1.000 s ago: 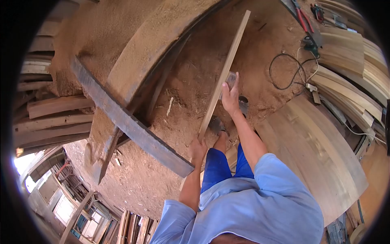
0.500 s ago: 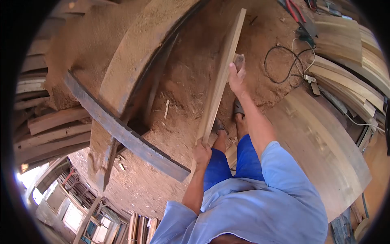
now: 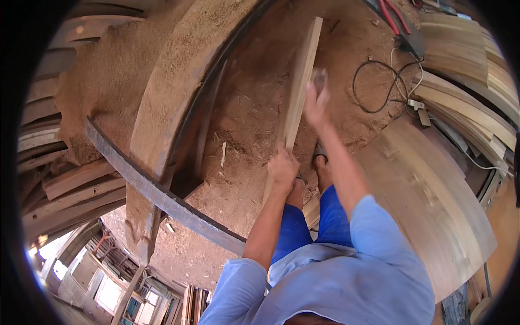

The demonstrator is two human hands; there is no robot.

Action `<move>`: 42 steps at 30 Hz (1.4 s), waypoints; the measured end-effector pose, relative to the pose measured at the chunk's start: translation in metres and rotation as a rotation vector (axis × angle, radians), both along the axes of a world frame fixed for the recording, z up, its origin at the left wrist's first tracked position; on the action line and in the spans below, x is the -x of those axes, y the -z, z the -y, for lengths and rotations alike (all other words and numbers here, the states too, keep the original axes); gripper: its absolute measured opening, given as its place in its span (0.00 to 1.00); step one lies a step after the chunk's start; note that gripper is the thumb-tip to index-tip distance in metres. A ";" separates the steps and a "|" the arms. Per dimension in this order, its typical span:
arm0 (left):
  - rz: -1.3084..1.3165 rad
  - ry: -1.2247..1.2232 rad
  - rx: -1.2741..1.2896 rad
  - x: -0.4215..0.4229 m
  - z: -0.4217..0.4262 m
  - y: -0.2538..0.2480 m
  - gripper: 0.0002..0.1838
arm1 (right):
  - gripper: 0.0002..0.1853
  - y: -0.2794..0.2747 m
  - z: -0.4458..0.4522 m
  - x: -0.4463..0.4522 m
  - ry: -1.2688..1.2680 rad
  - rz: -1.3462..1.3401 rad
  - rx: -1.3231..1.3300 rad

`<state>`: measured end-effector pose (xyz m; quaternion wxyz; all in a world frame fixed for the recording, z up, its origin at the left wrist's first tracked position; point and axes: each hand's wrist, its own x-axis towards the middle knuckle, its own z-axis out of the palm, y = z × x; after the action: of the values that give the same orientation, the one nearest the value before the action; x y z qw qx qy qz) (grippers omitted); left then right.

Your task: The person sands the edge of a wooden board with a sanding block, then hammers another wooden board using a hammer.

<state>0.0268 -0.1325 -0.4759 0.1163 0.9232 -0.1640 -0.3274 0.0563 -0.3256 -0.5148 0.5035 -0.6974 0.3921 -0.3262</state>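
Note:
A long, light wooden board (image 3: 302, 81) rises on edge from near my legs to the top middle. My left hand (image 3: 283, 165) is wrapped round its near part. To the board's right, my right hand (image 3: 316, 103) is blurred and grips a small dark block (image 3: 320, 81). The block is beside the board's upper half; whether it touches the wood cannot be made out.
A narrow dark beam (image 3: 157, 187) crosses a thick dusty timber (image 3: 168, 92) on the left. A wide wooden panel (image 3: 428, 211) lies at right. Looped cable (image 3: 374, 110) and red-handled pliers (image 3: 398, 19) are at upper right, beside stacked planks (image 3: 455, 54). Sawdust covers the ground.
My left hand has moved up and forward along the board. My right hand with the block first went up and is now blurred. The board's broad face has turned more into view.

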 end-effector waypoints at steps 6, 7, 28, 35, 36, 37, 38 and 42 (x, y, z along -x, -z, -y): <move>0.020 -0.014 -0.030 0.004 0.011 -0.004 0.26 | 0.25 -0.021 0.101 -0.044 0.009 -0.054 -0.087; 0.015 -0.010 -0.015 0.004 0.010 -0.004 0.26 | 0.25 -0.022 0.096 -0.039 0.013 -0.050 -0.076; 0.014 -0.050 -0.118 -0.008 0.011 -0.007 0.26 | 0.44 -0.011 0.111 -0.057 -0.056 -0.133 -0.226; 0.010 -0.071 -0.108 -0.003 -0.005 0.012 0.26 | 0.42 -0.004 0.162 -0.098 0.020 -0.190 -0.242; 0.009 -0.081 -0.108 -0.011 -0.002 0.012 0.26 | 0.41 0.003 0.186 -0.117 0.019 -0.146 -0.187; -0.047 -0.063 -0.146 -0.013 -0.006 0.005 0.27 | 0.41 0.010 0.192 -0.118 0.013 -0.119 -0.147; -0.091 -0.045 -0.168 -0.017 -0.003 0.001 0.28 | 0.41 0.018 0.198 -0.116 -0.001 -0.122 -0.146; -0.122 -0.047 -0.150 -0.027 -0.006 -0.008 0.29 | 0.37 -0.009 0.216 -0.114 -0.065 -0.225 -0.317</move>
<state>0.0534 -0.1268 -0.4680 0.0640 0.9112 -0.1099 -0.3917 0.1705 -0.5419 -0.5059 0.5703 -0.6538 0.4695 -0.1640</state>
